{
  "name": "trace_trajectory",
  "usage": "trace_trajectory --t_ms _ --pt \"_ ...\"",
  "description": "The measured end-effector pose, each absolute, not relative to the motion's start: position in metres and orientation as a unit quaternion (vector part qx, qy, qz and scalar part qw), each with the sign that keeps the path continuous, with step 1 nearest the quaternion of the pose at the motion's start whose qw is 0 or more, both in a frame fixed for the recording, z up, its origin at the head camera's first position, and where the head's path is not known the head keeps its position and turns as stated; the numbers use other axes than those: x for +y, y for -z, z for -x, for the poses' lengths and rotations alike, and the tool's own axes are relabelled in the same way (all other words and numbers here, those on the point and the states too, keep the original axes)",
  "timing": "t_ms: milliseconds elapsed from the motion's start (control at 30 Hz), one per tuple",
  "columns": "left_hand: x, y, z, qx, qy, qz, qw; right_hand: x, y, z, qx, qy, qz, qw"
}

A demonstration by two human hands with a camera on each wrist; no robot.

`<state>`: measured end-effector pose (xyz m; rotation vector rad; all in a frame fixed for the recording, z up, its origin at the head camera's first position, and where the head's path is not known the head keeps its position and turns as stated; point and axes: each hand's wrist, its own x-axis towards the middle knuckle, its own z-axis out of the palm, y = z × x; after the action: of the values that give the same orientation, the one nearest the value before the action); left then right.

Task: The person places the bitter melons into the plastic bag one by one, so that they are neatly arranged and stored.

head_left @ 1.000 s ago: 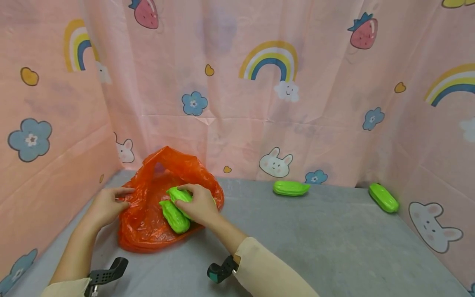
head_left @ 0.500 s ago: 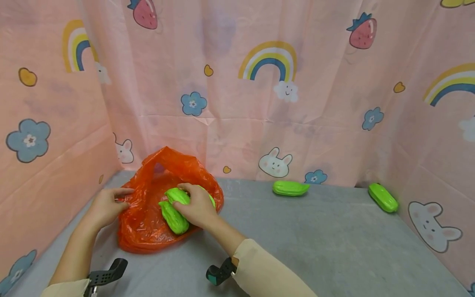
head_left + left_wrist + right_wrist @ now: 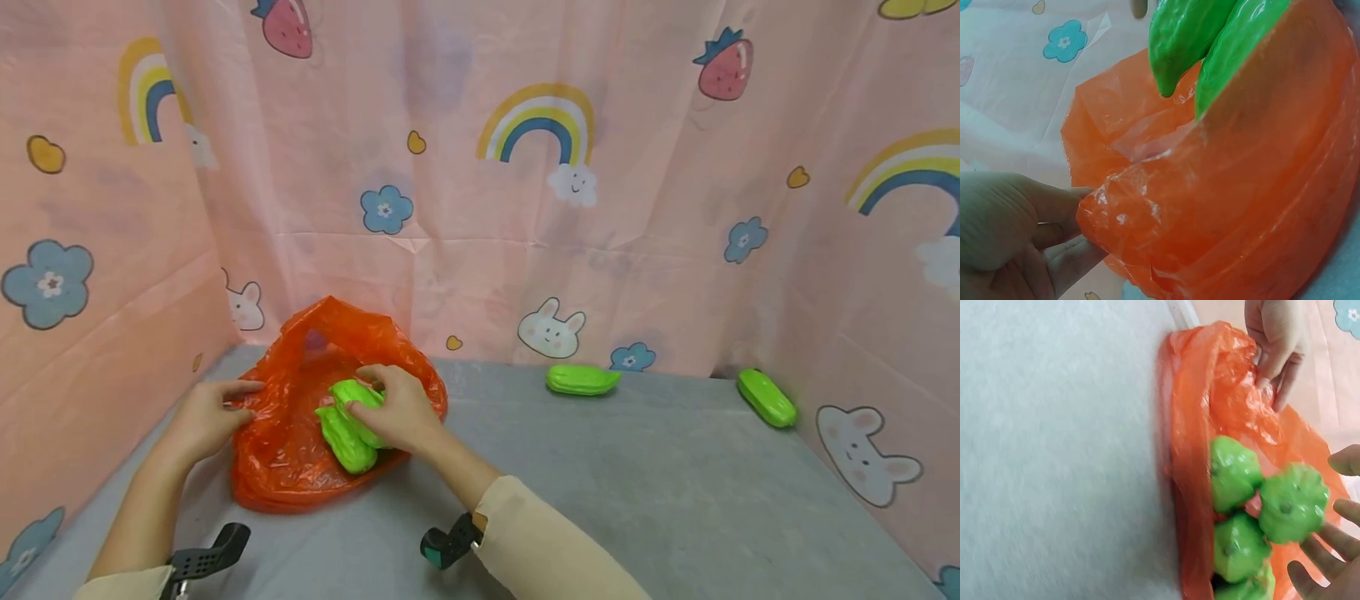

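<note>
- Upper gourd (image 3: 347, 393): bright green, inside the mouth of the orange bag (image 3: 270, 467). Its long axis slants, with the pointed tip up and to the left and the blunt end down and to the right, beneath the right hand (image 3: 402, 410).
- Relation that matters: the gourd lies just left of and below the right hand's grip, beside the thumb. The right hand is much the nearer; the left hand (image 3: 206, 417) is over at the bag's left edge.
- Right grip: fingers and thumb stand apart around the gourd in the right wrist view, one fingertip at its edge; how firmly they bear on it I cannot tell.
- Lower gourd (image 3: 347, 440): alongside the upper one on its near side, lying roughly parallel. The right wrist view shows more green ends below these two, partly hidden by the bag.
- Left grip: thumb and fingers pinch the bag's left rim.
- Beyond the bag, on the grey table (image 3: 600, 492): a back gourd (image 3: 583, 380) lying crosswise near the printed pink cloth (image 3: 450, 275), and a far-right gourd (image 3: 767, 398) lying diagonally by the side cloth.
</note>
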<state>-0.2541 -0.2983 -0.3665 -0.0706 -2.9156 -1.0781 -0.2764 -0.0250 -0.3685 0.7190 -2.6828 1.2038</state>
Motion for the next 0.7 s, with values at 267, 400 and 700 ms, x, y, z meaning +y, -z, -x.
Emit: trace_trajectory --t_ms 267,400,700 --pt "-0.300 0.366 0.253 -0.938 0.344 0.025 0.020 -0.003 0.360 0.285 -0.878 -0.404 -0.247 0.064" --pt "-0.301 0.366 0.253 -0.940 0.340 0.024 0.018 0.011 0.361 0.293 -0.871 -0.426 -0.236 0.058" --pt "-0.302 0.368 0.254 -0.939 0.342 0.024 0.016 0.052 0.370 0.312 -0.866 -0.447 -0.205 0.087"
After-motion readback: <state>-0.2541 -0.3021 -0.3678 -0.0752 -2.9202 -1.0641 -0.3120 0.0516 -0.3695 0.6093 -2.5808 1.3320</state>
